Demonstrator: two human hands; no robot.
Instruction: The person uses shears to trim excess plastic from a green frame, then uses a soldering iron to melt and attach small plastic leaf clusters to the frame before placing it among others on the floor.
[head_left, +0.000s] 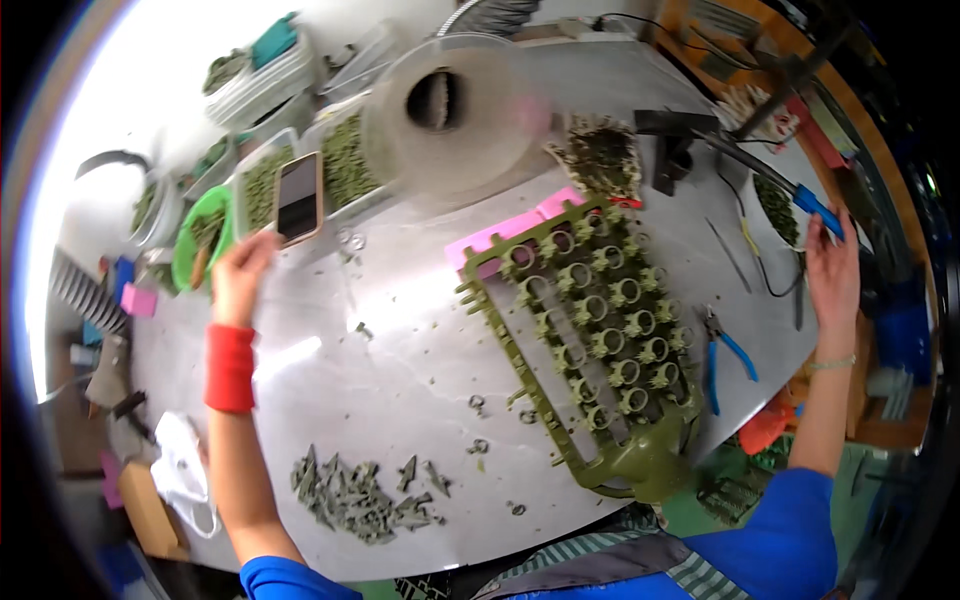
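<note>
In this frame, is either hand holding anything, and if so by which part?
The left hand touches the lower edge of a dark-screened smartphone; a firm grip cannot be told. The right hand reaches the blue-sleeved handle of a tool; whether it grips is unclear.

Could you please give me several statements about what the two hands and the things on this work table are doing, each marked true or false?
1. The left hand reaches to the phone lying on a tray. True.
2. The right hand holds the blue-handled pliers. False: the pliers lie on the table, apart from that hand, which is at a blue-gripped tool arm.
3. The olive plastic frame of rings lies flat on the table. True.
4. The left wrist wears a green band. False: the wristband is red.
5. A pile of grey-green offcuts lies near the front edge. True.
</note>
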